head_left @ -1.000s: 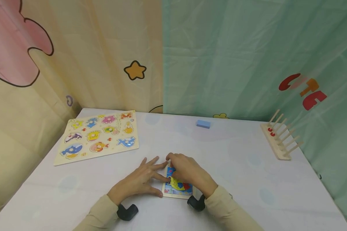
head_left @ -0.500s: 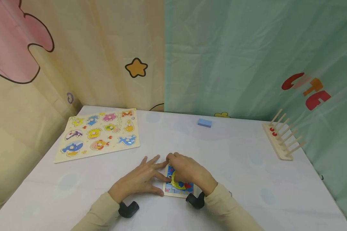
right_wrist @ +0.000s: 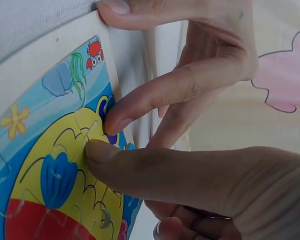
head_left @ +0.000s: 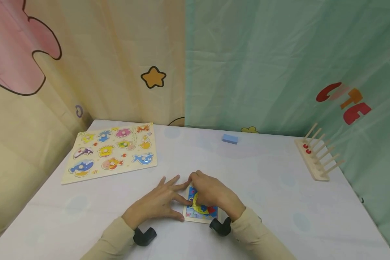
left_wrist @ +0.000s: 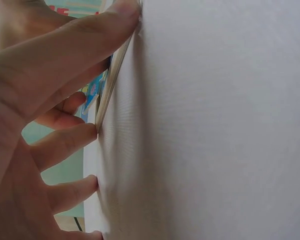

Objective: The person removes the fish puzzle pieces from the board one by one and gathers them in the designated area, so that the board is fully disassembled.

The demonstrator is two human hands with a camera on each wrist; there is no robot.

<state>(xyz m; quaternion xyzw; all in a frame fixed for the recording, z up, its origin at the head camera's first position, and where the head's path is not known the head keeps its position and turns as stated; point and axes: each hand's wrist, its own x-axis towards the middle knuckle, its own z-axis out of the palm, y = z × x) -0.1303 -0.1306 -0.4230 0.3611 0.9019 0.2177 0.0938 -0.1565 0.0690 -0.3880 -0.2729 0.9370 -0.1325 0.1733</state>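
A small wooden jigsaw puzzle [head_left: 199, 218], with a yellow fish on a blue sea, lies on the table between both hands. My left hand [head_left: 159, 202] spreads its fingers along the puzzle's left side. Its thumb [left_wrist: 125, 10] touches the board's edge, and one finger [right_wrist: 125, 117] reaches onto the picture by the fish's eye. My right hand [head_left: 214, 191] bends over the far part of the board. Its thumb [right_wrist: 102, 152] is on the yellow fish and its other fingers curl at the far side. A blue puzzle piece [left_wrist: 92, 104] stands tilted at the right fingers, partly hidden.
A larger wooden peg puzzle [head_left: 117, 168] with sea animals lies at the back left. A blue block [head_left: 230, 139] is near the table's back edge. At the far right stands a wooden peg rack [head_left: 315, 169] with red beads. Curtains [head_left: 263, 72] hang behind the table.
The head view has shifted slightly. Both hands stay at the puzzle in nearly the same pose.
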